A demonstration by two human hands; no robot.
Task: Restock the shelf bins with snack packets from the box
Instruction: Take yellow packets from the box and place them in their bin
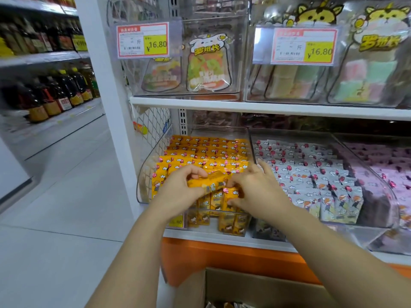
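Fingers of left hand [178, 192] and right hand [259, 192] grasp yellow packets [210, 182] — at bin lip [211, 210] (open aisle [66, 174] left).

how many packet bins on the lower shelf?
3: the yellow-packet bin at left, the grey-packet bin in the middle, the pink-packet bin at right, cut by the frame edge; more may lie beyond it.

Two hands meet over a clear shelf bin [145, 174] of yellow snack packets. The left hand [178, 192] grips a yellow packet [208, 182]; the right hand [255, 190] pinches packets beside it. An open cardboard box [255, 285] sits below both wrists.
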